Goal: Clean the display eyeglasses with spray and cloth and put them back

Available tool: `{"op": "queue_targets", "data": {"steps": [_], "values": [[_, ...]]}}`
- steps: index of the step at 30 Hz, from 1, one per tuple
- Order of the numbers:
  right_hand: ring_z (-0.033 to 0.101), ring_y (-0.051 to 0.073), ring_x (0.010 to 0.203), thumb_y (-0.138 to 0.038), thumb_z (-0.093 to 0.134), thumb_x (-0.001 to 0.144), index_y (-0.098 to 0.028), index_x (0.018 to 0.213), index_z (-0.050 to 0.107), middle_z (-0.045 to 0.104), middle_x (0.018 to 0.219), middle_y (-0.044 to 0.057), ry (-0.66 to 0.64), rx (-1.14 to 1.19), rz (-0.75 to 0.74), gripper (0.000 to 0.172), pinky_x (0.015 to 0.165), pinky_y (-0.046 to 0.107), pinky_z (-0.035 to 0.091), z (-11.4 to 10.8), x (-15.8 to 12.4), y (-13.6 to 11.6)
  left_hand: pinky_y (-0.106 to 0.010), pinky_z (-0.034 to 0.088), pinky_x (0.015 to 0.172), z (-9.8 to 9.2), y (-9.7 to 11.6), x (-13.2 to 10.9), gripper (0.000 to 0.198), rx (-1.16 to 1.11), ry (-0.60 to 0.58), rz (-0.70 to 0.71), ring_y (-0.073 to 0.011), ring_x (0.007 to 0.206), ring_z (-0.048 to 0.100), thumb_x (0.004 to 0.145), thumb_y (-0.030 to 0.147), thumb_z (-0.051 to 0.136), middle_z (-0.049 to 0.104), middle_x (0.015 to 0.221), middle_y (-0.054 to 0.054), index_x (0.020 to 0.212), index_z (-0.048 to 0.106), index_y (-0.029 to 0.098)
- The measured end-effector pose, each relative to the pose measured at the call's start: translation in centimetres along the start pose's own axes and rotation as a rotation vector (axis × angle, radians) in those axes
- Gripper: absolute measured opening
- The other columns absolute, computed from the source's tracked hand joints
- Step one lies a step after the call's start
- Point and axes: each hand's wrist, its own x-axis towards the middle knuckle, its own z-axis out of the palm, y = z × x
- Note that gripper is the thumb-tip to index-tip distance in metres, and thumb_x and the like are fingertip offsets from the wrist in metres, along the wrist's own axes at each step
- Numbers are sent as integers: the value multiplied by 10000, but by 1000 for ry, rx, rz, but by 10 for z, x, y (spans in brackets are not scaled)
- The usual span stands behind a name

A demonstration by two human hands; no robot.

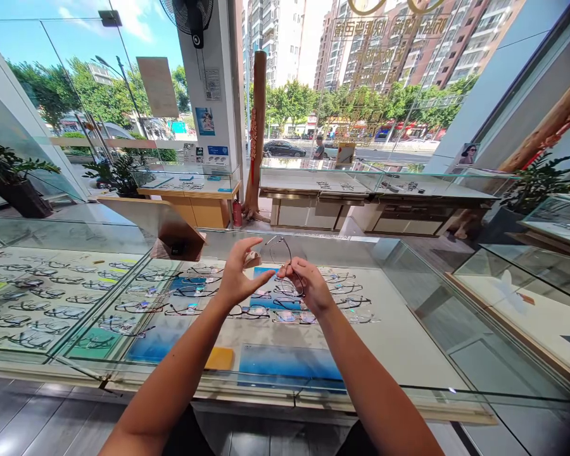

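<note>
My right hand grips a pair of eyeglasses with a thin dark frame, held above the glass display case. The glasses stand on end, with one lens rim above my fingers and the other lower down by them. Just left of them is my left hand, its thumb and fingers spread apart around air. Between its fingers there is a small pale thing I cannot make out. Below both hands, several rows of eyeglasses lie inside the case, some over blue cards.
A tilted mirror on a stand is at the left on the glass top. A yellow-orange cloth or pad lies near the front. More display cases stand left, right and by the windows. A fire extinguisher is beside a wooden post.
</note>
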Motion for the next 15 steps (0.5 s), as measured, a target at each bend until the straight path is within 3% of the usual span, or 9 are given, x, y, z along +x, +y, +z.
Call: {"op": "queue_targets", "data": {"steps": [3,8,15], "values": [[646,201,818,-504,832,852,-205,716,725,706,783,45,-98,-80,15,346,880,352,527,-1,-2,-7,-468,517,1065,-1,2,1,815,195,-78,202,-314,1226,657,864,563,884,682,1502,-170,1553,581,249],[679,205,798,-480,794,888,-194,729,719,730,762,44,-239,-202,60,336,863,361,533,0,-2,-36,-450,550,983,-8,17,10,766,344,-100,345,-290,1099,691,882,602,854,769,1367,-142,1520,619,250],[677,182,739,-442,706,961,-208,718,690,745,728,17,-368,-526,-34,338,809,357,552,18,12,-122,-398,578,893,-26,67,51,687,431,-15,526,-254,992,712,828,600,904,825,1199,-86,1383,702,248]]}}
